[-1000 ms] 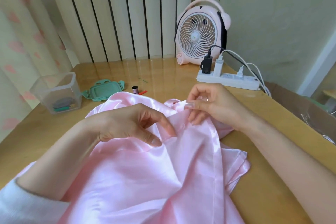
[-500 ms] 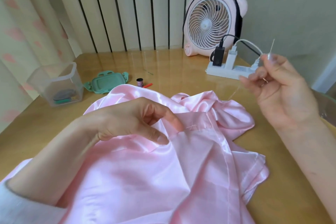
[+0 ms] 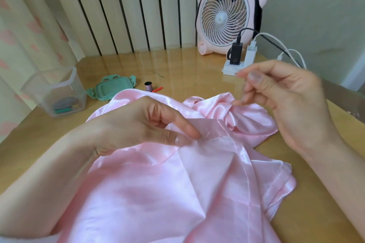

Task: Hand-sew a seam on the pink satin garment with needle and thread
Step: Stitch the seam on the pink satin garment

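Note:
The pink satin garment (image 3: 158, 193) lies bunched on the wooden table (image 3: 177, 69). My left hand (image 3: 138, 124) pinches a fold of it between thumb and forefinger, right at the stitched seam (image 3: 213, 138). My right hand (image 3: 286, 100) hovers above the garment's far right part, with thumb and forefinger pressed together in a pinch and the other fingers curled. The hand is motion-blurred, so the needle and thread in that pinch cannot be made out.
A small thread spool (image 3: 147, 86) and a red stick (image 3: 158, 89) lie behind the garment, beside a green lid (image 3: 111, 89). A clear plastic box (image 3: 55, 92) stands at the left. A pink fan (image 3: 227, 16) and a power strip (image 3: 231, 69) with cables stand at the back right.
My right hand pulled the needle up and away to the right, then came back down and left toward the seam. My left hand kept its pinch on the fabric.

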Action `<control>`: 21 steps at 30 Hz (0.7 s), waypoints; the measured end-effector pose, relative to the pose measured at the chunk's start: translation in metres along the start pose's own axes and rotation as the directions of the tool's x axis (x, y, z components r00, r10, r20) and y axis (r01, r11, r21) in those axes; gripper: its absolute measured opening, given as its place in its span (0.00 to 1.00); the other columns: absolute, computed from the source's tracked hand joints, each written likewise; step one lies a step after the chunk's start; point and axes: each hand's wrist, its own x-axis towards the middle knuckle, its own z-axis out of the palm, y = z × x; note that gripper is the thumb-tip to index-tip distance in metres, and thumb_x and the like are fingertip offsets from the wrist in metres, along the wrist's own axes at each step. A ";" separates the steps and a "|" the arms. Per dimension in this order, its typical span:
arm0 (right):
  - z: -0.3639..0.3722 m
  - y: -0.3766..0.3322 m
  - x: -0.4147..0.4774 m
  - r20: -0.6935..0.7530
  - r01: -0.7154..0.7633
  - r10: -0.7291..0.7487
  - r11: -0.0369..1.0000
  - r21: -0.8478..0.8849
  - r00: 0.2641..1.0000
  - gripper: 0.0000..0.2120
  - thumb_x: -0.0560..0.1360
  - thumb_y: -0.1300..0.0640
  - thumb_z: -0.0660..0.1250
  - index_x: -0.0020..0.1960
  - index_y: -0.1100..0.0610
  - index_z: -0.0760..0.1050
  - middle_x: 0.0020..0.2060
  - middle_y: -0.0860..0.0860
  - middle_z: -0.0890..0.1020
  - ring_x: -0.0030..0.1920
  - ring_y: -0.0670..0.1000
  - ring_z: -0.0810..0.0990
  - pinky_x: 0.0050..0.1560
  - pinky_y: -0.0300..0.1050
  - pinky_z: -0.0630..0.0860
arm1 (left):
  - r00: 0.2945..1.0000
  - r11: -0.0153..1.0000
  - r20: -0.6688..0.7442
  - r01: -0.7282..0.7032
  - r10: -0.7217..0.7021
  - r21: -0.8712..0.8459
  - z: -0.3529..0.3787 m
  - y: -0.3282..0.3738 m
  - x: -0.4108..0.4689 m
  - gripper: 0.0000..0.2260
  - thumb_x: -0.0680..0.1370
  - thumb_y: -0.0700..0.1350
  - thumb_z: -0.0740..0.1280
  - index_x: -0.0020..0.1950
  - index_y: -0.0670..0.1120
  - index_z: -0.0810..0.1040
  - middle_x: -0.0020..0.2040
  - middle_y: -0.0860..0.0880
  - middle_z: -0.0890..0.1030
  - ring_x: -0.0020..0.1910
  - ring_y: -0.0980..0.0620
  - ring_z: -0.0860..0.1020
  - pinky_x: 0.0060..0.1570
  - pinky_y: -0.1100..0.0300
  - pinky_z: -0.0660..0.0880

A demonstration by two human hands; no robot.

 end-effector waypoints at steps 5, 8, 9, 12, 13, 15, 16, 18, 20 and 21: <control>0.010 -0.005 -0.011 0.134 -0.198 0.198 0.980 -0.013 0.971 0.05 0.62 0.60 0.70 0.35 0.62 0.82 0.27 0.57 0.80 0.25 0.50 0.79 0.30 0.41 0.79 | 0.999 0.999 0.008 0.035 -0.035 -0.004 -0.001 -0.002 -0.001 0.18 0.70 0.37 0.69 0.57 0.30 0.76 0.24 0.64 0.75 0.28 0.70 0.75 0.31 0.79 0.67; 0.016 -0.007 -0.015 0.236 -0.276 0.270 0.961 -0.005 0.934 0.06 0.59 0.59 0.73 0.33 0.62 0.81 0.32 0.65 0.80 0.25 0.51 0.77 0.26 0.40 0.77 | 0.997 0.996 0.018 0.073 -0.074 0.042 -0.003 0.001 -0.003 0.18 0.71 0.39 0.71 0.58 0.31 0.77 0.25 0.64 0.75 0.28 0.69 0.74 0.32 0.78 0.67; 0.017 -0.007 -0.015 0.266 -0.297 0.290 0.955 -0.013 0.919 0.06 0.58 0.59 0.75 0.33 0.61 0.81 0.36 0.69 0.79 0.25 0.51 0.76 0.24 0.39 0.75 | 0.995 0.994 0.008 0.101 -0.101 0.051 -0.003 0.001 -0.003 0.18 0.71 0.41 0.73 0.58 0.34 0.78 0.25 0.63 0.73 0.27 0.67 0.73 0.31 0.77 0.66; 0.016 -0.006 -0.013 0.309 -0.368 0.350 0.930 0.000 0.884 0.07 0.57 0.62 0.77 0.32 0.58 0.79 0.44 0.74 0.76 0.24 0.50 0.74 0.21 0.37 0.71 | 0.989 0.988 -0.076 0.135 -0.129 0.081 -0.003 -0.004 -0.003 0.16 0.68 0.52 0.76 0.55 0.51 0.83 0.27 0.56 0.62 0.27 0.54 0.61 0.31 0.62 0.57; 0.016 -0.005 -0.013 0.328 -0.382 0.353 0.924 0.028 0.876 0.08 0.57 0.63 0.76 0.31 0.58 0.78 0.44 0.74 0.76 0.25 0.49 0.74 0.21 0.37 0.71 | 0.988 0.987 -0.086 0.136 -0.128 0.087 -0.003 -0.005 -0.004 0.17 0.66 0.54 0.75 0.54 0.53 0.83 0.29 0.52 0.60 0.29 0.51 0.59 0.32 0.59 0.55; 0.016 -0.006 -0.013 0.380 -0.384 0.321 0.918 0.102 0.868 0.12 0.59 0.72 0.74 0.28 0.58 0.75 0.40 0.66 0.80 0.27 0.48 0.76 0.24 0.38 0.73 | 0.989 0.987 -0.082 0.134 -0.126 0.086 -0.002 -0.005 -0.004 0.18 0.65 0.56 0.74 0.54 0.54 0.83 0.30 0.51 0.59 0.30 0.49 0.58 0.32 0.57 0.54; 0.018 -0.006 -0.014 0.402 -0.376 0.294 0.915 0.143 0.867 0.14 0.61 0.74 0.71 0.28 0.58 0.73 0.38 0.61 0.81 0.28 0.49 0.78 0.26 0.38 0.75 | 0.990 0.989 -0.075 0.124 -0.118 0.082 -0.002 -0.005 -0.004 0.18 0.65 0.55 0.74 0.54 0.53 0.83 0.29 0.53 0.60 0.30 0.51 0.59 0.32 0.59 0.55; 0.020 -0.008 -0.017 0.429 -0.352 0.241 0.915 0.199 0.870 0.15 0.62 0.76 0.70 0.28 0.59 0.72 0.34 0.58 0.81 0.30 0.51 0.80 0.30 0.40 0.77 | 0.994 0.992 -0.083 0.085 -0.078 0.094 -0.003 -0.006 -0.006 0.18 0.67 0.51 0.76 0.55 0.48 0.83 0.26 0.59 0.64 0.26 0.60 0.63 0.30 0.65 0.59; 0.025 -0.009 -0.021 0.443 -0.306 0.187 0.928 0.212 0.877 0.10 0.64 0.72 0.69 0.30 0.59 0.74 0.32 0.60 0.81 0.31 0.54 0.82 0.32 0.43 0.79 | 0.993 0.991 -0.099 0.071 -0.060 0.110 -0.004 -0.006 -0.007 0.21 0.66 0.49 0.77 0.56 0.43 0.82 0.23 0.62 0.68 0.24 0.64 0.68 0.29 0.70 0.62; 0.026 -0.009 -0.023 0.427 -0.283 0.176 0.938 0.201 0.887 0.10 0.63 0.71 0.72 0.31 0.60 0.75 0.31 0.62 0.81 0.30 0.55 0.82 0.33 0.44 0.79 | 0.992 0.992 -0.110 0.078 -0.066 0.104 -0.004 -0.007 -0.007 0.23 0.65 0.51 0.77 0.56 0.43 0.81 0.23 0.62 0.69 0.24 0.64 0.68 0.29 0.71 0.62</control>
